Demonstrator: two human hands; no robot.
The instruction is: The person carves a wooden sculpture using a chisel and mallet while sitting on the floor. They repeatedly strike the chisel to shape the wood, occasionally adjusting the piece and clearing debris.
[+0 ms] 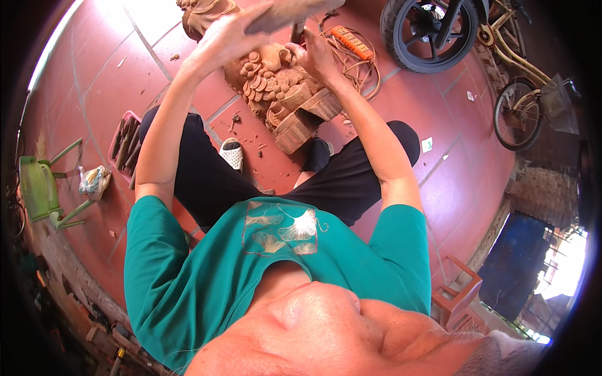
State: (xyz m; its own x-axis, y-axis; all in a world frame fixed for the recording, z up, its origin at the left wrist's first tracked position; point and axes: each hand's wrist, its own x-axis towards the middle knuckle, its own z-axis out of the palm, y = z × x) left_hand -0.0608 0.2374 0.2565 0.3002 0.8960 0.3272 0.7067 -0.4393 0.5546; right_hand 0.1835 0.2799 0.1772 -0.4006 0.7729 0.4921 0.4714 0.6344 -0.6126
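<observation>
Carved wooden sculpture (pixel 276 81) at twelve o'clock, leaning slightly toward eleven, lying on the red tiled floor (pixel 464 182) just beyond my spread knees; clock positions are read from the centre of the view, with twelve at the top edge. Rounded, beadlike relief covers its middle, and a blocky base (pixel 297 130) points back toward me. My left hand (pixel 241 31), between eleven and twelve, lies at the near end of a long wooden piece (pixel 295 14); blur prevents me from telling whether its fingers close around that piece. My right hand (pixel 316 57), at twelve, is curled around a short upright shaft (pixel 298 30), whose upper end meets the underside of the wooden piece. Toward one o'clock, just beside this hand, an orange power strip (pixel 352 42) lies among looped cords (pixel 370 78). Farther out, between one and two, stands a black motorcycle wheel (pixel 429 34). Between nine and ten, beside my left knee, a pink basket (pixel 115 139) holds long, dark tools (pixel 130 143); at nine are a knotted plastic bag (pixel 94 182) and a green chair (pixel 41 188). Wood chips (pixel 260 147) dot the tiles near my white sandal (pixel 232 155).
</observation>
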